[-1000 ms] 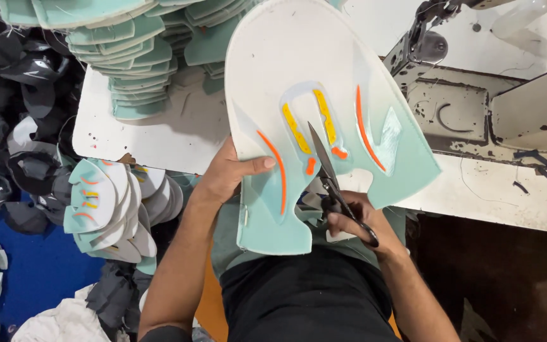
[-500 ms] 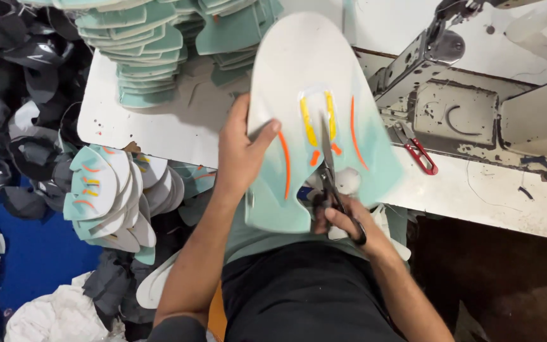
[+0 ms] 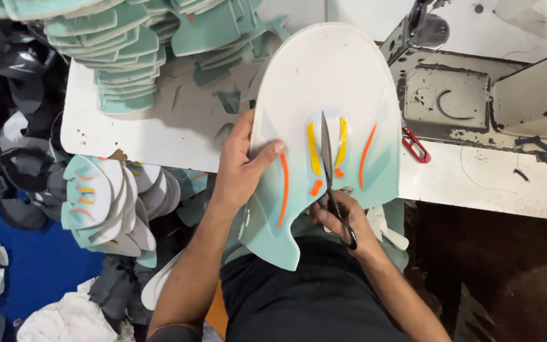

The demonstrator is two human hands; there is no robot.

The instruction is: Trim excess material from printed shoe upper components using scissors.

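**Scissor blades lie along the panel's centre line**

I see the left hand (image 3: 238, 171) gripping the left edge of the white-and-mint shaped panel (image 3: 324, 82), thumb pressed on its face beside an orange stripe (image 3: 283, 190), fingers wrapped behind. The panel stands tilted up over my lap, rounded end away from me, notched end toward my body; its long axis runs from me toward the table. The right hand (image 3: 343, 218) is closed through the handles of the black scissors (image 3: 330, 177), which point up that same axis, blades narrow and lying between the two yellow stripes (image 3: 312, 149). I cannot tell whether the blades bite the material or only rest on it. The right hand sits just below the panel's lower middle, nearer the marked area than the left.

Around it: stacks of mint pieces (image 3: 118, 69) on the white table (image 3: 159, 136), a sewing machine (image 3: 457, 95) to the right, a red clipper (image 3: 416, 144) just beside the panel's right edge, finished pieces (image 3: 96, 196) piled at the left.
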